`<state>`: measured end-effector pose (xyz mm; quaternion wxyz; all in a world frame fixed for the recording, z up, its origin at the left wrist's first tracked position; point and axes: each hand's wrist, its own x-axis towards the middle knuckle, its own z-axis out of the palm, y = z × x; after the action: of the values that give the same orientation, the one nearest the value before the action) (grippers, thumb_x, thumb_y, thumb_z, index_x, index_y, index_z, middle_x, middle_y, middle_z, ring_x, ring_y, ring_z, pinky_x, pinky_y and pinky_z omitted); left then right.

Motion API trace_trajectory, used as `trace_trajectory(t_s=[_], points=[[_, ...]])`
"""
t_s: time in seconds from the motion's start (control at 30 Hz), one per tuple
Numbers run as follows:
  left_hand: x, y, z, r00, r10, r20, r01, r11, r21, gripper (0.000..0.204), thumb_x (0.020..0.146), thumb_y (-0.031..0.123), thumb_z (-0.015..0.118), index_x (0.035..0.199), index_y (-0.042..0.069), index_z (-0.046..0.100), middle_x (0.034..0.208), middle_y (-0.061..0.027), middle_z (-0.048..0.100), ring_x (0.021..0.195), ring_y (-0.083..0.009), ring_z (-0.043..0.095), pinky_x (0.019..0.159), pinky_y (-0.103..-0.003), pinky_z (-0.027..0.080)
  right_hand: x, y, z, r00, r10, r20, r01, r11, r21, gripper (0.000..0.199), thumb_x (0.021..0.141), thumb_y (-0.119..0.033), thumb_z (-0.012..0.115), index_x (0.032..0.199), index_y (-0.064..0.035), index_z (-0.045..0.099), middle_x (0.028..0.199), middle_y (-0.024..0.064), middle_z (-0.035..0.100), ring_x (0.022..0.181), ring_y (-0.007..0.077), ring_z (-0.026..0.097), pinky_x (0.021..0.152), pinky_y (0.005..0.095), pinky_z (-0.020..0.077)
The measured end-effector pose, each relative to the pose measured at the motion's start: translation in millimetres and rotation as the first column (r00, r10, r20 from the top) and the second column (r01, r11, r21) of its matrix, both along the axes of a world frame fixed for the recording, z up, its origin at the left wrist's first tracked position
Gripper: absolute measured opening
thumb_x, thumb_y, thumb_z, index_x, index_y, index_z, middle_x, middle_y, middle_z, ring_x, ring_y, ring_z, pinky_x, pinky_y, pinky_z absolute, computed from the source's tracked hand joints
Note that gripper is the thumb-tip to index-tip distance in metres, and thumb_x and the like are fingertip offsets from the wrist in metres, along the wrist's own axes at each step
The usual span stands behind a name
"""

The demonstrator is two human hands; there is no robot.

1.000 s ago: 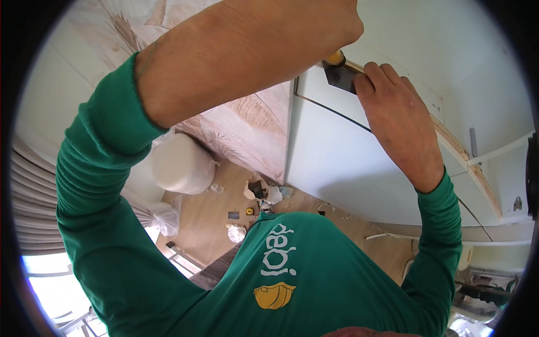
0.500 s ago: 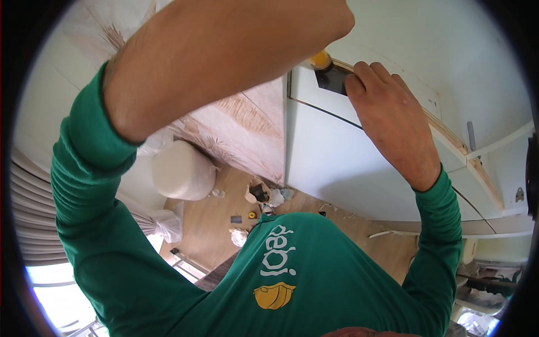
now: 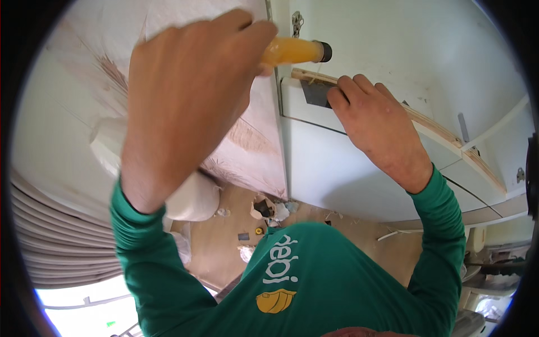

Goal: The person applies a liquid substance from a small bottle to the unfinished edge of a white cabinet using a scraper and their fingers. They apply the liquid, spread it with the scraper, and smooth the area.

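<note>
Raised at the upper left, my left hand (image 3: pixel 193 84) is closed around an amber-yellow bottle (image 3: pixel 292 51) with a black end pointing right. A thin pale strand seems to hang from that end toward the wooden edge strip (image 3: pixel 429 124). My right hand (image 3: pixel 379 121) is closed over the strip, its fingers curled on a dark grey flat scraper (image 3: pixel 316 93). The scraper lies against the strip's left end, with a yellowish smear along its top. Most of the bottle's body is hidden by my left hand, and the scraper's right part by my right fingers.
White cabinet panels (image 3: pixel 331 163) stand below the strip, with a metal hinge (image 3: pixel 297 23) at the back. A pink patterned panel (image 3: pixel 247 140) rises left of them. On the floor lie an opened bag (image 3: pixel 262 208) and a yellow tape measure (image 3: pixel 259 231). A wrapped pouf (image 3: pixel 193 199) stands left.
My left hand has drawn back left with the bottle, lifting it off the scraper and into full view. My right hand stays on the scraper, shifted slightly in the picture.
</note>
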<state>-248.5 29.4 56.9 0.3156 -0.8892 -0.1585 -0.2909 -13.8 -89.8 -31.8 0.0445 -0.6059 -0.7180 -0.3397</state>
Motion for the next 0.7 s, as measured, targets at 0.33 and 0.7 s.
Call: trace_trajectory(t_s=[0.33,0.7], points=[[-21,-8,-86,0.634,0.144,0.760,0.507,0.664,-0.549,0.049,0.095,0.014,0.086,0.139,-0.005,0.072,0.120,-0.0149,0.078,0.110,-0.0231,0.073,0.098,-0.034,0.057,-2,-1,18,0.999,-0.012,-0.036,0.010,0.998,-0.064,0.010,0.091,-0.007,0.067,0.100,-0.0050,0.068,0.099,0.0054,0.065,0.099,0.0222,0.066,0.079,0.0366,0.0557],[-23,-24,-147,0.381,0.274,0.883,0.916,0.015,-0.400,0.061,0.093,0.009,0.091,0.146,-0.007,0.066,0.133,-0.0125,0.073,0.120,-0.0186,0.068,0.106,-0.033,0.053,-4,1,5,0.991,-0.016,-0.136,0.008,0.998,-0.066,0.013,0.088,-0.004,0.067,0.101,-0.0035,0.066,0.102,0.0079,0.063,0.101,0.0258,0.065,0.084,0.0390,0.0576]])
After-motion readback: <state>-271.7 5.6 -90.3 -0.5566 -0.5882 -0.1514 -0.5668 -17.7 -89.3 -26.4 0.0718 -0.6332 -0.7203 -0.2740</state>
